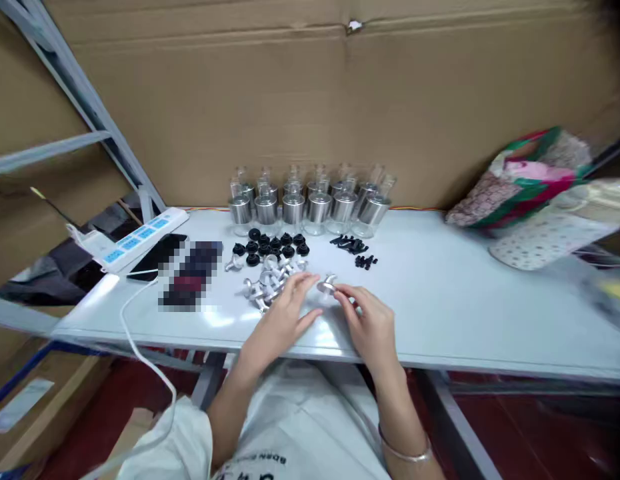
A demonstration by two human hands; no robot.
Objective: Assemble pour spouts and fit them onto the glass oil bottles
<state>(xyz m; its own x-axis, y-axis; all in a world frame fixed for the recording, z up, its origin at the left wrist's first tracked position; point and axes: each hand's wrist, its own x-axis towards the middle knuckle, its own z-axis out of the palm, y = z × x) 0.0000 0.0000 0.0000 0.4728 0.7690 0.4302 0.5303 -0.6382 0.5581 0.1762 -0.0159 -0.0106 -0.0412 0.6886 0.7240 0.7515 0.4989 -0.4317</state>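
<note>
Beyond one white garment (303, 417), near the white counter's (470, 300) front edge, right fingers (347, 291) are pinching one silver stemmed metal disc (327, 287); left fingers (299, 287) are curving half-open, empty. Twelve clear-necked silver cylinders (319, 208) are standing behind; counter is extending rightward.

Brown cardboard wall (240, 100), pale table (465, 313), red floor (540, 433)

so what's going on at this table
A person's right hand is pinching a silver metal part above the table, near its front edge. The left hand is open close beside it; whether it touches the part is hard to tell. More silver parts lie in a loose pile to the left, with round black pieces behind them. Bottles stand in two rows at the back.
</note>
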